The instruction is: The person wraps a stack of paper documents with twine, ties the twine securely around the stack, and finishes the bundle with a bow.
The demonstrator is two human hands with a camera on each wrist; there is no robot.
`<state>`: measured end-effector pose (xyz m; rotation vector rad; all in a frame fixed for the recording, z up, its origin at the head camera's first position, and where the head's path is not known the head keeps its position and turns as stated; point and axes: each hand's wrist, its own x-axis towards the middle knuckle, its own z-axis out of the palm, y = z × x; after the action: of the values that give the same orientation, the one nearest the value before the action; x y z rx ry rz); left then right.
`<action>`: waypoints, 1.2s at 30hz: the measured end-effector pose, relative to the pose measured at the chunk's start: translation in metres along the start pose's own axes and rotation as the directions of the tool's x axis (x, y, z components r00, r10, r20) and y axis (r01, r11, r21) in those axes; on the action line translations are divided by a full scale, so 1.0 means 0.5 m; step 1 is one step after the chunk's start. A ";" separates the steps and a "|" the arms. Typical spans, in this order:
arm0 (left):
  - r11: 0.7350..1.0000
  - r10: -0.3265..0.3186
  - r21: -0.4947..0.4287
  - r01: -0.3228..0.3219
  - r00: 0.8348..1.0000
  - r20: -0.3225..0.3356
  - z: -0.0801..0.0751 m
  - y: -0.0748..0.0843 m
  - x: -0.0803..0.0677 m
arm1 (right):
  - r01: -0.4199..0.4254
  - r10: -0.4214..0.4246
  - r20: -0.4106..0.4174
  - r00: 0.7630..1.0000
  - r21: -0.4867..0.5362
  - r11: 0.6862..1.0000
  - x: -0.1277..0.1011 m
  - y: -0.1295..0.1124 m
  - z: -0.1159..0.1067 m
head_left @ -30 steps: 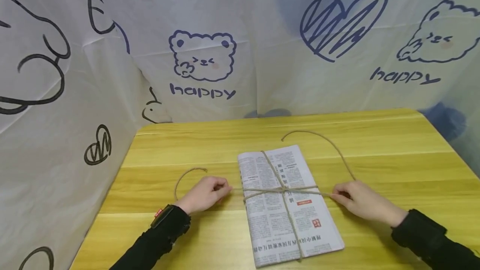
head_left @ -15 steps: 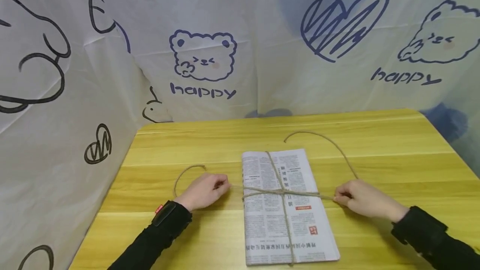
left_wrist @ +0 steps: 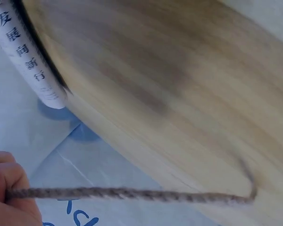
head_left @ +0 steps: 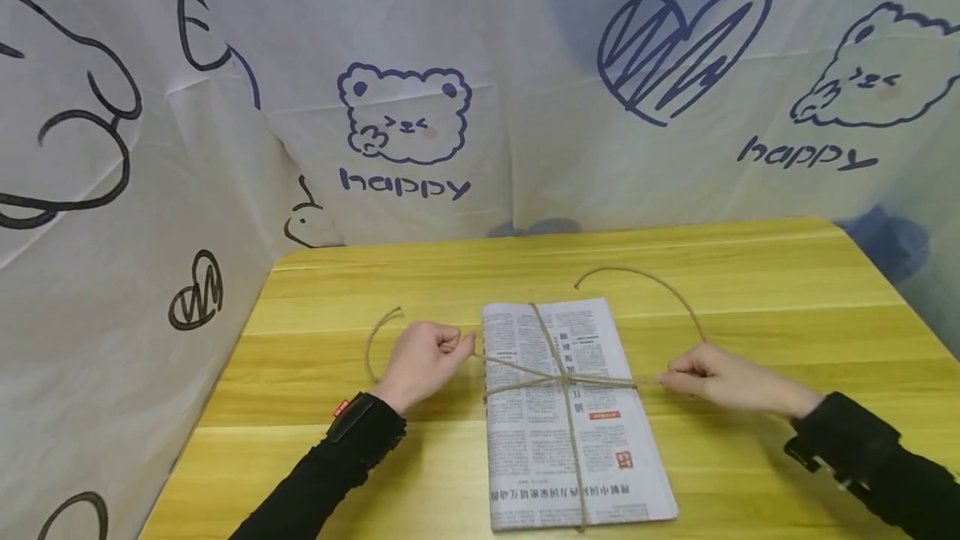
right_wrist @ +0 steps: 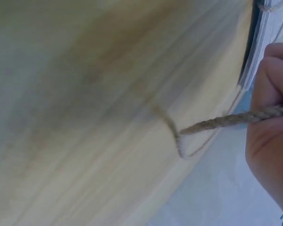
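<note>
With the left hand (head_left: 422,359) and right hand (head_left: 712,379) each pinching an end of the twine (head_left: 558,379) crossed over the folded newspaper (head_left: 570,415) mid-desk (head_left: 787,307), uneven pulling would probably skew the bundle or loosen the crossing.

the folded newspaper (head_left: 570,415) is lying on the table (head_left: 787,290), near its front edge and about in the middle, and the twine (head_left: 558,380) is running over it both across and along, the two runs crossing on top of the paper. the left hand (head_left: 423,361) is sitting just left of the newspaper and the right hand (head_left: 712,380) just right of it, each one pinching one end of the twine, with the loose tails lying on the table behind the hands. the printed backdrop (head_left: 525,82) is standing behind the table and also along its left side.
</note>
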<state>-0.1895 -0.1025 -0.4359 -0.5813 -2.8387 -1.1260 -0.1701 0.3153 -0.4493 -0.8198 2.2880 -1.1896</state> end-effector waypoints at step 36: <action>0.945 -0.031 0.328 0.014 0.998 0.048 0.029 -0.033 -0.019 | -0.094 0.083 -0.140 0.987 -0.072 0.993 -0.015 0.007 0.034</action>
<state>-0.1849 -0.1071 -0.4590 -0.5609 -2.9876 -0.6230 -0.1553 0.3119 -0.4606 -0.6749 2.4682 -1.1558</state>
